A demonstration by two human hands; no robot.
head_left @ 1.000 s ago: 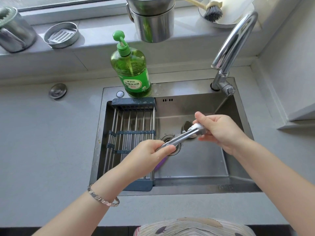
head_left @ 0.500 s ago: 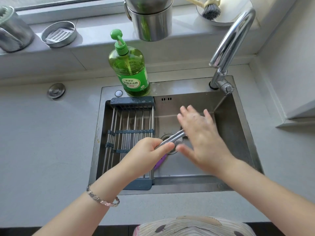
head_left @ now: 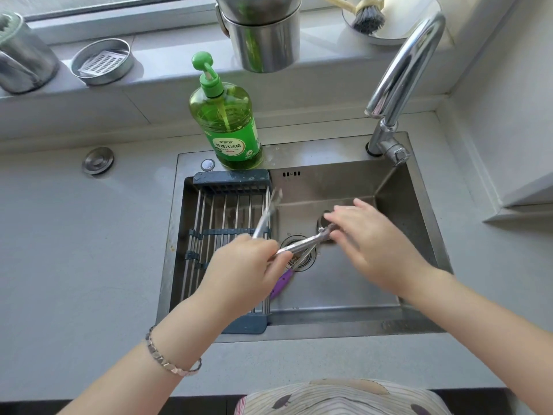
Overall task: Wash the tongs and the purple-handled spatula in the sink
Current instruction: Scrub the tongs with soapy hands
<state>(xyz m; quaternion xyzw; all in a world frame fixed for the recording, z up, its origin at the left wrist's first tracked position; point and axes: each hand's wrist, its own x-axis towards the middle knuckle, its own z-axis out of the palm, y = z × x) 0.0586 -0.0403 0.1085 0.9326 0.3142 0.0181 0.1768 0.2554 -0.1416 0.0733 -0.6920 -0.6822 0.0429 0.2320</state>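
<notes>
The steel tongs [head_left: 302, 245] hang over the sink [head_left: 329, 149], spread wide open. My left hand [head_left: 245, 271] grips them at the hinge end. One arm points up and back over the rack, and the other reaches right above the drain [head_left: 306, 262]. My right hand [head_left: 377, 244] has straight, blurred fingers that touch the tip of the right arm. The purple-handled spatula [head_left: 281, 284] lies on the sink floor, with only part of its handle showing below my left hand.
A slatted drying rack [head_left: 227, 211] covers the sink's left half. A green soap bottle [head_left: 230, 130] stands on the back rim and the faucet [head_left: 401, 70] arches at the back right. On the windowsill are a steel pot [head_left: 263, 37], a brush [head_left: 368, 16] and a small steel dish [head_left: 101, 61].
The tongs have sprung open, one arm swinging up over the rack. My right hand let go of the tong tip, flattened, and now touches the right arm.
</notes>
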